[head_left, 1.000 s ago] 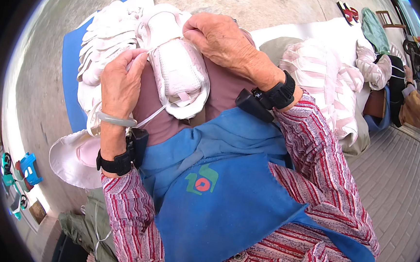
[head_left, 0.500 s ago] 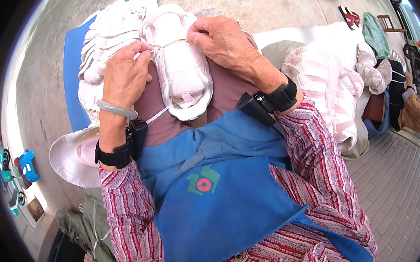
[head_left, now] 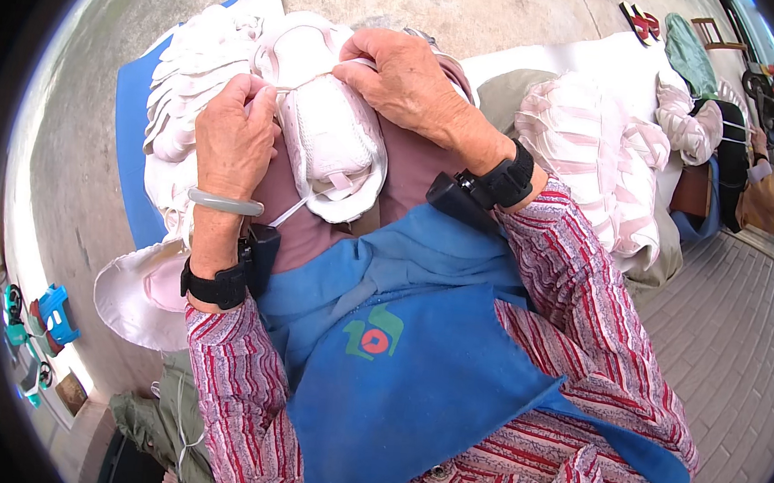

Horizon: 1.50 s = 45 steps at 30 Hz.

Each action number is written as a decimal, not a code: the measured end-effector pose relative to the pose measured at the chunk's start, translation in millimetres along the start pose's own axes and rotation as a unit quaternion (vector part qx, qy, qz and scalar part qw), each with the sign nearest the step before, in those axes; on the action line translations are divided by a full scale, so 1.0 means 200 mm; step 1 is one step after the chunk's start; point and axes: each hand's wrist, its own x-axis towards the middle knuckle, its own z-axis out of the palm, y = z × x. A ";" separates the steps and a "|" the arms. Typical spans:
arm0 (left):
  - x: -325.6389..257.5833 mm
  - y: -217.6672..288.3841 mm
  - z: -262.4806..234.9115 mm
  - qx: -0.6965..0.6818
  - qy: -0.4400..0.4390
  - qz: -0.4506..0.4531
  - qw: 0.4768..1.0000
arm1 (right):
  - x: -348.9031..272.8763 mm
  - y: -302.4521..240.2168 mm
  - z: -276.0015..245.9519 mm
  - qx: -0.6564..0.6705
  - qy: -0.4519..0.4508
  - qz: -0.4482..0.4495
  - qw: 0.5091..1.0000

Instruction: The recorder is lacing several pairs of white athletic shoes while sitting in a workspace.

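While I follow the lap through the head camera, the left hand is at the left edge of a white shoe bundle, its thumb and forefinger pinched together on a thin string. I see the right hand at the opposite edge, its thumb drawn in against curled fingers that grip the other side of that string; how the last fingers lie underneath, I cannot tell. Between the two hands the string runs across the bundle's middle.

The bundle rests on the brownish-purple trousers, between the thighs, its rounded near end just short of the blue apron. From that end I can make out a white cord slanting toward the left wrist, which wears a pale bangle and a black strap.

Left of the bundle I have a pile of white shoe pieces overlapping in a row on a blue sheet. A loose pink-and-white piece is just beside the left wrist. Over on my right view, a large pinkish-white stack lies near the right forearm, beside a white cloth. Farther off, I see a co-worker and a pair of red and black sandals.
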 end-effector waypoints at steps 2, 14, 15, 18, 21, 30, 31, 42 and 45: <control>0.01 -0.01 0.01 0.013 0.003 0.017 1.000 | 0.01 0.00 0.00 0.030 -0.019 0.041 0.999; 0.01 -0.01 0.03 -0.036 -0.005 -0.001 0.999 | -0.06 -0.02 0.05 -0.017 0.032 -0.032 0.999; 0.00 -0.02 0.03 -0.047 -0.001 0.000 0.999 | -0.08 -0.04 0.05 -0.016 0.031 -0.030 0.999; 0.00 -0.02 0.03 -0.034 0.000 -0.008 0.999 | -0.14 -0.08 0.05 -0.050 0.053 -0.046 0.996; -0.03 -0.07 0.05 0.086 0.048 0.133 0.986 | -0.14 -0.12 0.03 -0.117 0.035 -0.048 0.991; -0.03 -0.01 0.03 0.317 -0.016 0.171 0.933 | -0.08 -0.14 0.07 -0.198 -0.049 -0.019 0.979; -0.02 -0.03 0.04 0.318 0.005 0.191 0.929 | -0.08 -0.12 0.08 -0.182 -0.024 -0.042 0.982; -0.06 0.02 0.08 0.269 0.070 0.228 0.933 | -0.11 -0.05 0.03 -0.077 0.048 -0.042 0.995; -0.08 -0.01 0.11 0.225 0.109 0.225 0.942 | -0.11 -0.05 0.07 -0.100 0.031 -0.075 0.992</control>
